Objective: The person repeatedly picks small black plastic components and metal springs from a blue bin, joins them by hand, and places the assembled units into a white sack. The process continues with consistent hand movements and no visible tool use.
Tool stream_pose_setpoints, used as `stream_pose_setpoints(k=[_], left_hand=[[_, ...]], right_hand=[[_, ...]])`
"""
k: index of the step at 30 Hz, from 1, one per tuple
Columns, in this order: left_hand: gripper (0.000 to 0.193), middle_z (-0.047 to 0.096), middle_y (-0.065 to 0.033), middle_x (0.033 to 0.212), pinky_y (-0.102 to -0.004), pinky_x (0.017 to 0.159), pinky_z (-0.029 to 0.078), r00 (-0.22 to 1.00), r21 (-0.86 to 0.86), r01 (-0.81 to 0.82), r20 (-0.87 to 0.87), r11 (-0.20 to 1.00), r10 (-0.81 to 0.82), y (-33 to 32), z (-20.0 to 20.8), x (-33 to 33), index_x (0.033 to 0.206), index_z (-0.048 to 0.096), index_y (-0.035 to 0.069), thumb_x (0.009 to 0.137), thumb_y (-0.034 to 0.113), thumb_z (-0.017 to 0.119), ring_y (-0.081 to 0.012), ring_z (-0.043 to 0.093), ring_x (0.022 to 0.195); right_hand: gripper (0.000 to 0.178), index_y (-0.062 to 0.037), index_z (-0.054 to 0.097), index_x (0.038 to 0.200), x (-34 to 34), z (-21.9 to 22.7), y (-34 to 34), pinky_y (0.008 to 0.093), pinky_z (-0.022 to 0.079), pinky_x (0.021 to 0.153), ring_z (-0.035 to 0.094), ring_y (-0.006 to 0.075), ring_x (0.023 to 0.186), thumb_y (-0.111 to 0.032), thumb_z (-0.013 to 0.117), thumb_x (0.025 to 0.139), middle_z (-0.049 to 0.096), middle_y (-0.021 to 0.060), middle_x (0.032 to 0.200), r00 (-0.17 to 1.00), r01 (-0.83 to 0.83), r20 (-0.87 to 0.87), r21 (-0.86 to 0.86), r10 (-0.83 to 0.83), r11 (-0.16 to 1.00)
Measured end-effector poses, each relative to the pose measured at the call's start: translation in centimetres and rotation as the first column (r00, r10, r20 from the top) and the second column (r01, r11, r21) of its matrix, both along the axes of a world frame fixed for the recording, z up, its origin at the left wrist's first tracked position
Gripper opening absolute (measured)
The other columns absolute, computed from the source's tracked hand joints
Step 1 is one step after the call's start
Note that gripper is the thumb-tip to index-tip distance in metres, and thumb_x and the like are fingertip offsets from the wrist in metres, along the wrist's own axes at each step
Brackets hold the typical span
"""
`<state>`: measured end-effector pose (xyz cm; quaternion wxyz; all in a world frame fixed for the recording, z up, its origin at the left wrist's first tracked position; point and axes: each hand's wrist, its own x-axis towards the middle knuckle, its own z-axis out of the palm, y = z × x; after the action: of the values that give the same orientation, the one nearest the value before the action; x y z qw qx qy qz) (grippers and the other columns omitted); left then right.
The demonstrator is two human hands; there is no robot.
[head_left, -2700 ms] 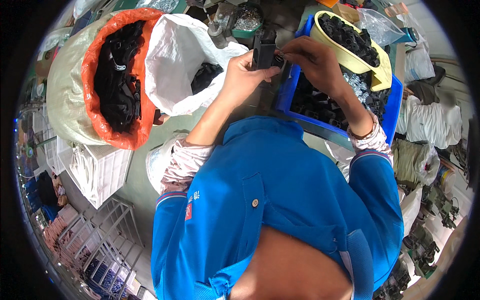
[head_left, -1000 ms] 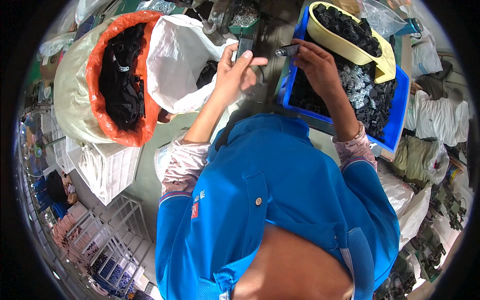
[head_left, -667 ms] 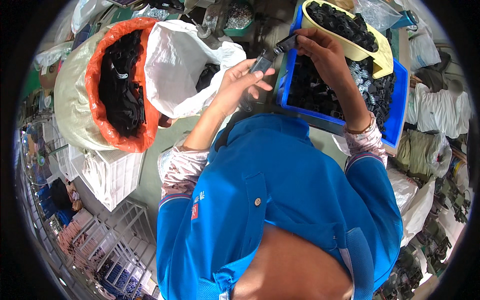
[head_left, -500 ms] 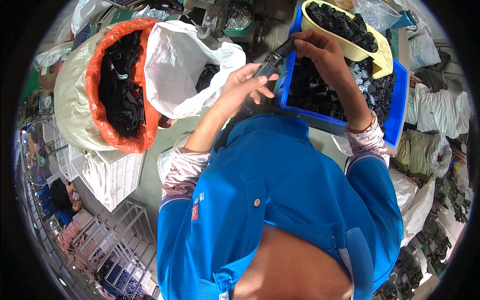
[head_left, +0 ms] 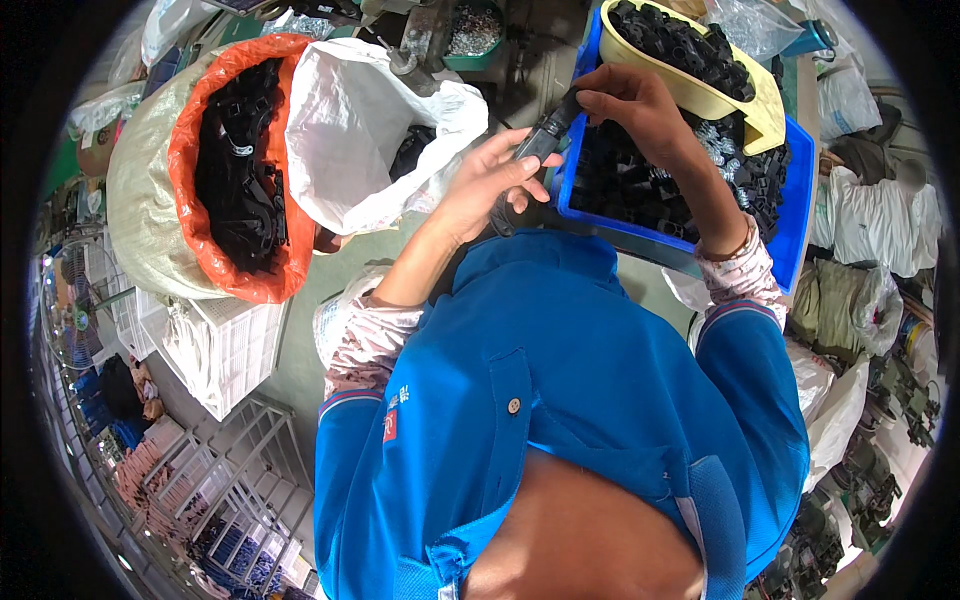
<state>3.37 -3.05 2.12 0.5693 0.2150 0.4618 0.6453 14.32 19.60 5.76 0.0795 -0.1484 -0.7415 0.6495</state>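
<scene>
A long black plastic part (head_left: pixel 541 141) slants up to the right between my two hands. My left hand (head_left: pixel 491 179) is closed round its lower end, and a curved black piece hangs below those fingers. At the upper end, the fingertips of my right hand (head_left: pixel 632 104) pinch the part's tip. Under my right hand stands a blue tray (head_left: pixel 571 183) with many small black plastic pieces and some metal springs. A yellow scoop-shaped basin (head_left: pixel 765 118) holding more black pieces rests over the tray's far part.
To the left, a woven sack with an orange lining (head_left: pixel 187 180) is full of black parts. Beside it a white bag (head_left: pixel 340 150) gapes, dark parts inside. A green container (head_left: pixel 472 55) of small metal bits is at the back. White crates (head_left: pixel 235 350) stand below the sack.
Both hands have shifted only slightly. My right hand has come a little left and down along the black part, and the curved piece shows more below my left hand.
</scene>
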Motion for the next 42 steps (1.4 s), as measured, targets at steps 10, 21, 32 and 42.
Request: stream_pose_setpoints(k=[10,21,32,42], left_hand=[[0.043,0.065,-0.0156,0.118,-0.0198,0.059,0.049,0.999,-0.004,-0.016,0.051,1.000,0.016,0.4,0.2,0.6,0.136,0.047,0.005,0.098,0.020,0.058,-0.0105,0.064,0.077],[0.040,0.066,-0.0155,0.114,-0.0191,0.056,0.049,0.998,0.006,0.013,-0.059,1.000,-0.012,1.6,0.1,0.5,0.132,0.048,0.004,0.098,0.021,0.057,-0.0105,0.065,0.074],[0.038,0.067,-0.0125,0.091,-0.0324,0.062,0.051,0.683,0.036,-0.142,-0.720,0.989,0.124,3.9,0.5,1.3,0.113,0.045,0.004,0.087,0.018,0.070,-0.0209,0.068,0.078],[0.017,0.061,-0.0059,0.075,-0.0243,0.061,0.044,0.418,0.158,-0.111,-0.888,0.981,0.191,5.1,1.7,1.1,0.093,0.058,0.003,0.086,0.013,0.070,-0.0073,0.056,0.072]], right_hand=[[0.028,0.0028,0.065,0.107,0.2,-0.5,-0.2,0.0252,0.048,0.072,0.059,0.0106,0.076,-0.018,0.070,0.088,0.065,0.0046,0.085,1.000,-0.029,0.006,-0.078,0.030,0.997],[0.022,0.0012,0.063,0.103,1.3,-1.0,-1.2,0.0251,0.048,0.072,0.059,0.0101,0.076,-0.015,0.069,0.089,0.064,0.0038,0.085,0.999,0.045,0.004,-0.184,-0.045,0.982],[0.011,0.0013,0.061,0.098,3.6,-2.6,-3.6,0.0290,0.052,0.084,0.063,0.0142,0.089,-0.008,0.062,0.093,0.064,0.0067,0.104,0.959,0.109,-0.196,-0.418,-0.206,0.902],[0.019,0.0017,0.065,0.108,5.7,-0.1,0.1,0.0269,0.052,0.079,0.065,0.0133,0.088,-0.007,0.064,0.092,0.067,0.0049,0.096,0.954,0.295,-0.047,-0.014,-0.295,0.955]])
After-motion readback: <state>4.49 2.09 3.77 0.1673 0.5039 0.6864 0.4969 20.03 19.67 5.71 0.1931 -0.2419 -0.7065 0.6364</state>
